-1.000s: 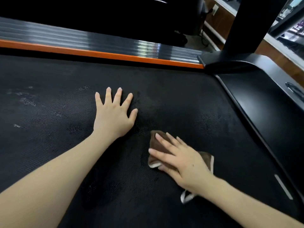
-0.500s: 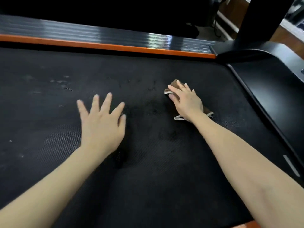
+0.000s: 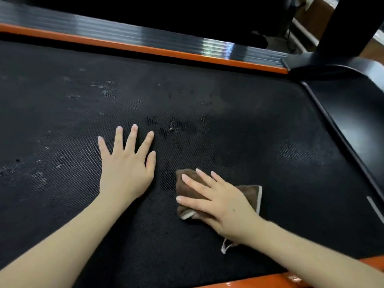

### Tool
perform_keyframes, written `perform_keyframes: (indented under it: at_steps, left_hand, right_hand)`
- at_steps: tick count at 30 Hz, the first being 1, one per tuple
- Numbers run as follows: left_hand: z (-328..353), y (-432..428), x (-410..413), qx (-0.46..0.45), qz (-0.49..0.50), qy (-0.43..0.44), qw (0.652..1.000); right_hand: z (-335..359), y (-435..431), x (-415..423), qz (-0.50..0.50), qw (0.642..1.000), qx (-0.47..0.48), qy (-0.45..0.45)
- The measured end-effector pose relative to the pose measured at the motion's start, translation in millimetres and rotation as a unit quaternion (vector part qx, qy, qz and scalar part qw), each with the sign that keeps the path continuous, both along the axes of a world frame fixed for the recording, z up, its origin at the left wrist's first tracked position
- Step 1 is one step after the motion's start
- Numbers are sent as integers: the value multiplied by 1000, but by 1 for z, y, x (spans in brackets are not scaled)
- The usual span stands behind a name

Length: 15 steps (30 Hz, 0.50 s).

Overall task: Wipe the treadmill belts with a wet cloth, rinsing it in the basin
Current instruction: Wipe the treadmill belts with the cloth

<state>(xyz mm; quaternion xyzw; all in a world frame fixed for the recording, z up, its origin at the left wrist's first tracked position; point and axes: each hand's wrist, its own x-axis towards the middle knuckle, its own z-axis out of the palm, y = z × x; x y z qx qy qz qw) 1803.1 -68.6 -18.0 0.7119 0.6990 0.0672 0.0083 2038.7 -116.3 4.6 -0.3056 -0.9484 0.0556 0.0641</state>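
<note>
A black textured treadmill belt (image 3: 239,121) fills the view, with pale dusty smudges on its left part and darker damp patches in the middle. My left hand (image 3: 126,167) lies flat on the belt with fingers spread. Just right of it, my right hand (image 3: 216,202) presses a folded brown cloth (image 3: 250,193) with a pale edge flat against the belt, fingers straight. Most of the cloth is hidden under the hand.
An orange strip (image 3: 166,51) and a glossy ribbed side rail (image 3: 145,34) run along the belt's far edge. The black motor cover (image 3: 357,104) and an upright post (image 3: 340,28) stand at the right. Another orange edge (image 3: 270,280) shows at the bottom.
My right hand has drawn the cloth back from the far middle of the belt toward me, ending beside my left hand. The left hand stays flat on the belt.
</note>
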Motion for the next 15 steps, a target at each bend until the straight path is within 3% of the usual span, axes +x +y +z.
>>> perform_keyframes:
  at_steps: [2,4,6,8,10,12,15]
  left_hand:
    - [-1,1,-1,1,1,-2,1000]
    - [-2,0,-1,-1,7,3,1000]
    - [-1,-1,0,-5,12,0,1000]
    - [1,-1,0,-4,16,-1,1000]
    - [1,0,0,-8,15,1,1000]
    - [1,0,1,-8,12,4,1000]
    - [2,1,1,0,4,6,1000]
  right_hand:
    - [-2,35,7,-1,999,37,-26]
    - [2,93,8,-155,986,56,-8]
    - [7,143,9,-329,944,4,6]
    - [4,155,1,-378,925,-19,20]
    - [0,120,-16,-307,951,10,18]
    - [-3,57,-27,-168,984,30,45]
    - [-4,10,-15,13,1000,6,12]
